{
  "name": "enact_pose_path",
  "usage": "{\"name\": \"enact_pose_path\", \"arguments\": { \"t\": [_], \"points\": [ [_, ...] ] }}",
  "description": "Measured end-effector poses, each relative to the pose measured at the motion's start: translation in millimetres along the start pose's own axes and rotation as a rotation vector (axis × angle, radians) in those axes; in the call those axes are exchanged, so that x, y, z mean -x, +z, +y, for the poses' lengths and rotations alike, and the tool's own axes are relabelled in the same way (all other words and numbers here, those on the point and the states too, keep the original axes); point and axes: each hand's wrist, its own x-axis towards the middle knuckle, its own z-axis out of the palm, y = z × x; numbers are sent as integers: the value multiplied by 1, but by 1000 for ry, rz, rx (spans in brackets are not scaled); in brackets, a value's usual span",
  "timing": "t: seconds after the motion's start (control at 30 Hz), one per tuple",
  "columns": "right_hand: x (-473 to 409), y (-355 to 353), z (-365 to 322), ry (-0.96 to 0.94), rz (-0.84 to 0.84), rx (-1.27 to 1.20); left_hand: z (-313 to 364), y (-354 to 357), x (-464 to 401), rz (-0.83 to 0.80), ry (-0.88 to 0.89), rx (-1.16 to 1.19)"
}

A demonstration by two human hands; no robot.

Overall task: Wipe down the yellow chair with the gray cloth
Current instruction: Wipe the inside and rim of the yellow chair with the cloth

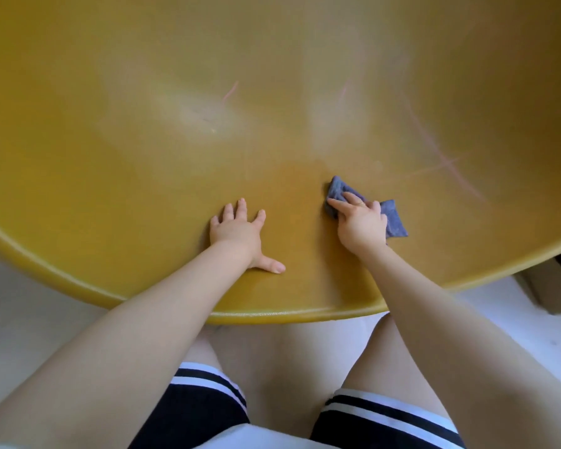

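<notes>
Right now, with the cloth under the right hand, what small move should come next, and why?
Probably slide the right hand with the gray cloth up and to the right, toward the pink streaks on the yellow chair. They look unwiped, while the left hand rests flat, steadying the seat.

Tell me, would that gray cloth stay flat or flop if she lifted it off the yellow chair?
Probably flop: the gray cloth bunches and folds under the right hand, so it looks soft. It seems light, being small and thin. On the smooth yellow chair it likely slides easily when pushed.
</notes>
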Motion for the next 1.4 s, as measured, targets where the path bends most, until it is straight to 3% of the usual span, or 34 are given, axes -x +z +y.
{"name": "enact_pose_path", "arguments": {
  "t": [0.17,0.33,0.43,0.53,0.63,0.7,0.87,0.97,1.07,1.2,1.3,1.4],
  "points": [
    [81,12,-19,-251,118,-109,4,-6,-3,-32,-14,-36],
    [88,6,-11,-438,-3,-148,2,-5,-7,-8,11,-25],
    [48,-2,3,-297,-43,-54,3,-3,-11,5,41,-33],
    [26,0,7,-74,24,126,5,-3,-14,10,60,-47],
    [28,6,-7,69,70,101,7,-5,-15,10,68,-44],
    [42,9,-17,57,33,42,7,-5,-16,2,70,-35],
    [96,12,-25,-223,53,-67,6,-5,-19,1,79,-19],
    [82,7,-12,-303,20,-38,5,-3,-19,12,88,-25],
    [42,-3,14,-170,-5,93,4,-2,-18,9,81,-15],
    [21,-13,32,88,-1,83,6,-3,-13,-10,44,11],
    [43,-8,26,-68,-23,80,23,-1,-9,56,42,10],
    [75,-9,31,-390,-28,44,56,2,-5,147,102,48]
  ]
}}
